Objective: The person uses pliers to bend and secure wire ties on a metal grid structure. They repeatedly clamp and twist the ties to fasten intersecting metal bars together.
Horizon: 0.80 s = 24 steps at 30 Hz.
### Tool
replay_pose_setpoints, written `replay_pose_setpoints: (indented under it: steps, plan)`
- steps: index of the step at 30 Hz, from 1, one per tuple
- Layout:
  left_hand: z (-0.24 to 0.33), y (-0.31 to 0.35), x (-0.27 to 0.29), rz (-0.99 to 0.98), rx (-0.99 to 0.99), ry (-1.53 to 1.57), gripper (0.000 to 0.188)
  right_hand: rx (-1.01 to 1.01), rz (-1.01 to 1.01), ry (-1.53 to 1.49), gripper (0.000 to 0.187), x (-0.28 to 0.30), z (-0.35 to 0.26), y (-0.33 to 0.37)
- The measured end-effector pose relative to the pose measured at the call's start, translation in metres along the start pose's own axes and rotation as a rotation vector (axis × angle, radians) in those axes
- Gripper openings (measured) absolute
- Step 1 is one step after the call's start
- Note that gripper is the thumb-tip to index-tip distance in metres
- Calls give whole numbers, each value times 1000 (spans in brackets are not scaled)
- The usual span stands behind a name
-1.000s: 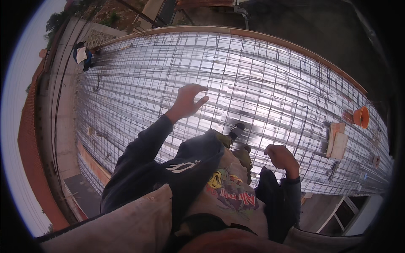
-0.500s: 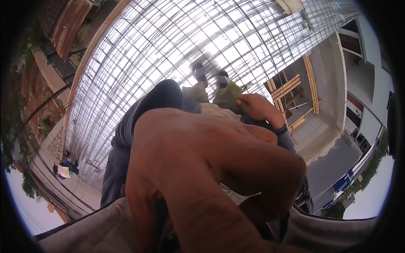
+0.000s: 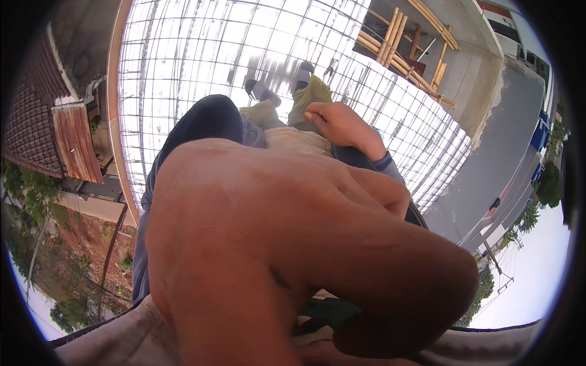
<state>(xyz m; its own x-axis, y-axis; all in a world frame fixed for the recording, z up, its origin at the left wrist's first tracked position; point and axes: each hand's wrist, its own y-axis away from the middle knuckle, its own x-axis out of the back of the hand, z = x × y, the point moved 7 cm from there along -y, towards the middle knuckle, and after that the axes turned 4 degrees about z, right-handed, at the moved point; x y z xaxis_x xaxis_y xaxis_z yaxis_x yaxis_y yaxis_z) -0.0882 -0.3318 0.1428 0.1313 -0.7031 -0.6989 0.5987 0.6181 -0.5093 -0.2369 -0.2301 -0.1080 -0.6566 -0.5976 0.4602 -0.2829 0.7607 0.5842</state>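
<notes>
My left hand (image 3: 262,213) looms large and close, covering the lower middle of the view. Its fingers are bent, with one hooked back towards the lower edge; whatever they grip is hidden. Beyond it, my right hand (image 3: 345,126) is lower down, beside the green trousers (image 3: 312,97). The fingers of that hand are curled together, and I cannot make out anything in them. Dark shoes (image 3: 303,72) stand on a grid of steel reinforcing bars (image 3: 189,70) over a bright, shiny surface.
A wooden edge board (image 3: 114,91) borders the mesh on the left, with tiled and rusty roofs (image 3: 79,146) beyond. At the upper right, bamboo poles (image 3: 390,39) cross an opening beside a concrete wall (image 3: 479,73). A grey slab (image 3: 510,128) lies at the right.
The view has turned, bringing the roofs lower on the left and the bamboo poles higher. My left hand appears larger and closer. My right hand stays by the trousers.
</notes>
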Motion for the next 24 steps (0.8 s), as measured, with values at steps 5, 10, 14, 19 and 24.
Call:
replay_pose_setpoints:
  steps: [5,10,14,19,24]
  plan:
    - [-51,-42,20,-56,142,-19,59,76,194,-97,24,24,16,2]
    - [-167,-3,147,16,627,-946,44,184,307,-112,21,95,30,6]
    - [-247,48,195,324,1078,-1036,35,152,460,-244,21,151,96,-4]
    - [-310,-11,220,-10,837,-1626,16,67,412,29,26,188,178,-27]
    - [-377,-35,277,-292,771,-1720,20,-50,247,-451,33,253,294,-42]
